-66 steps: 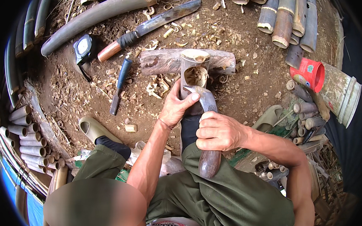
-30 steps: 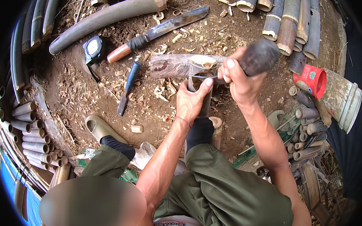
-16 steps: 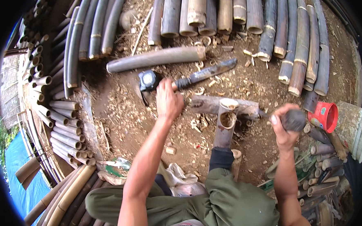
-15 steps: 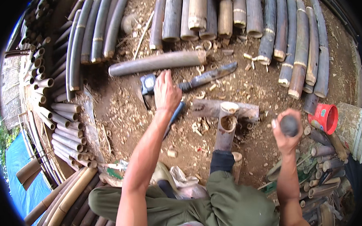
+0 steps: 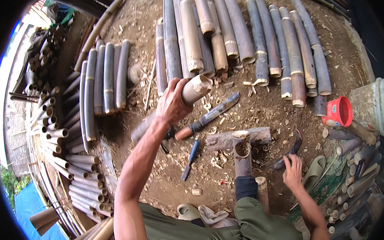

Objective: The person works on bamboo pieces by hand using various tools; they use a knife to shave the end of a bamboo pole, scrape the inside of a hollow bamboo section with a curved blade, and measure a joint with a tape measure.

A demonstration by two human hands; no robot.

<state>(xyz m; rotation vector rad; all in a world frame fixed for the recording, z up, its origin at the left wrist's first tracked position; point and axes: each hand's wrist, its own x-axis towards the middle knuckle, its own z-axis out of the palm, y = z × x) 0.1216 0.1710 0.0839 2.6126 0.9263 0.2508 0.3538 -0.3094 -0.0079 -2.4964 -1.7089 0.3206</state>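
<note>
1 bamboo tube (image 5: 197,90) is gripped by the left hand (image 5: 172,102); whether the curved knife (image 5: 296,147) is held by the right hand (image 5: 293,171) cannot be told.

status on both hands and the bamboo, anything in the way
Left hand gripping bamboo tube near its cut end. Right hand at curved tool, grip unclear. Left forearm hiding part of the tube; big knife on ground close by.
</note>
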